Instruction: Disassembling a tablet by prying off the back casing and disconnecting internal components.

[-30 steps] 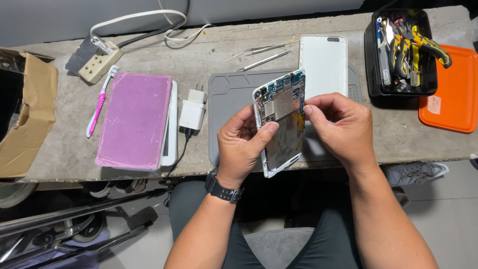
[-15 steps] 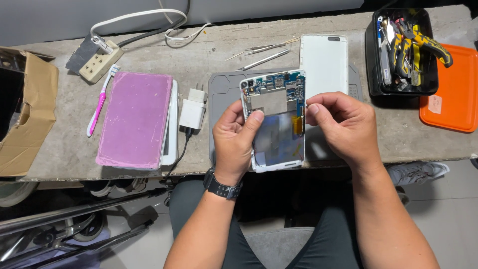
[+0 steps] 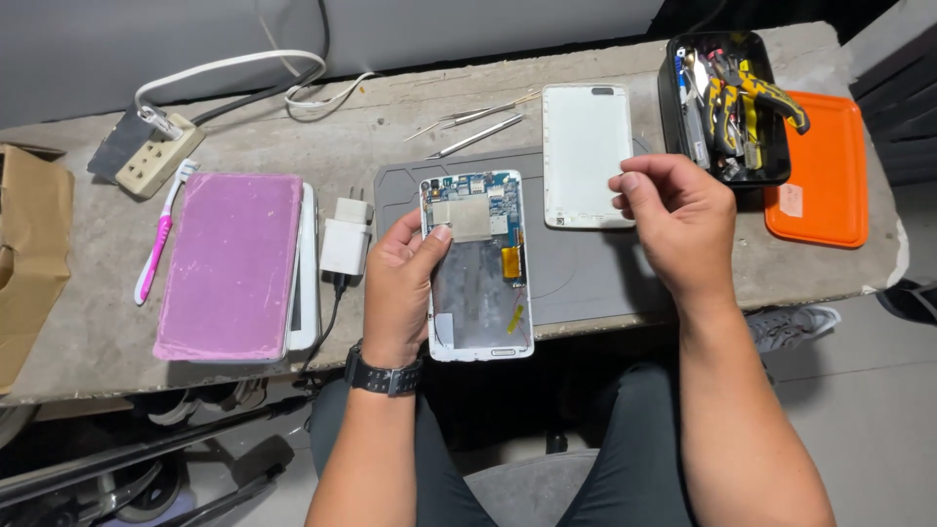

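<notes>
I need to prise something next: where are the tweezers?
In the head view, the tweezers lie at the bench's far middle, just beyond the grey mat, left of the white back cover.

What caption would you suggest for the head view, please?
Left hand holds an opened phone, circuit board exposed, over a grey mat; right hand hovers beside its white back cover.

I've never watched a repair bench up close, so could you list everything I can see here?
Opened tablet: one, white frame, circuit board showing, in the left grip.
Back cover: one, white, on the mat.
Mat: one, grey, mid bench.
Tweezers: a few, metal, above the mat.
Pink slab: one, on a white device, left.
Charger: one, white, beside the slab.
Toothbrush: one, pink.
Power strip: one, beige, far left.
Box: one, cardboard, left edge.
Tool tray: one, black, full.
Orange tray: one, right.
Left hand: holds tablet.
Right hand: raised, fingers pinched.
</notes>
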